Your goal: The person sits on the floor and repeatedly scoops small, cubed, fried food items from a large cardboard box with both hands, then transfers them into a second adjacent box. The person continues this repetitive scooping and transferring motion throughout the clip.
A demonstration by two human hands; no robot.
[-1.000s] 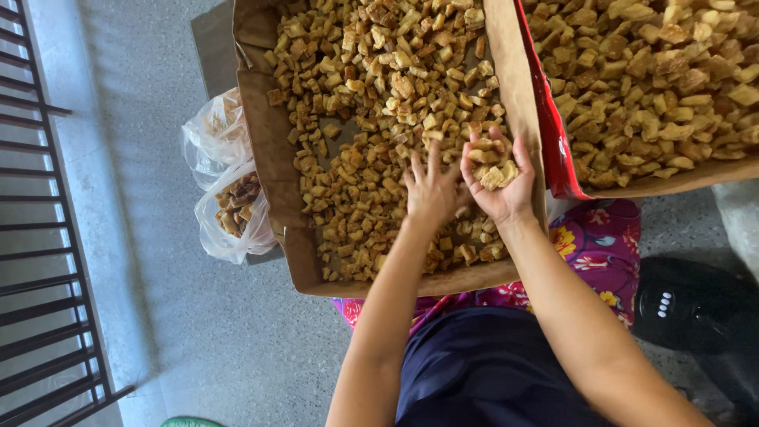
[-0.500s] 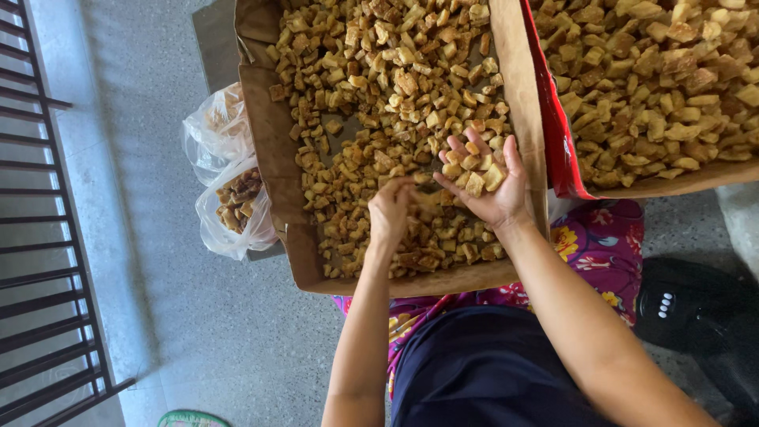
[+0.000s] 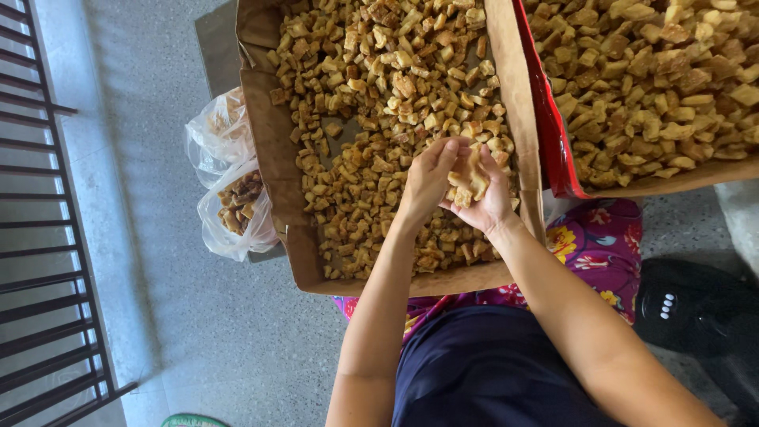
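Right hand [image 3: 484, 198] is cupping several cubes [image 3: 470, 175] so none spill, left hand [image 3: 427, 180] fingers pinching one over the tray [image 3: 273, 166].

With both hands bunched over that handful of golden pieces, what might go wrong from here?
The right hand cups a heaped pile of fried pieces while the left hand picks at it; a few might tumble back into the cardboard tray. The hands work close to the tray's right wall, so pieces may spill over it.
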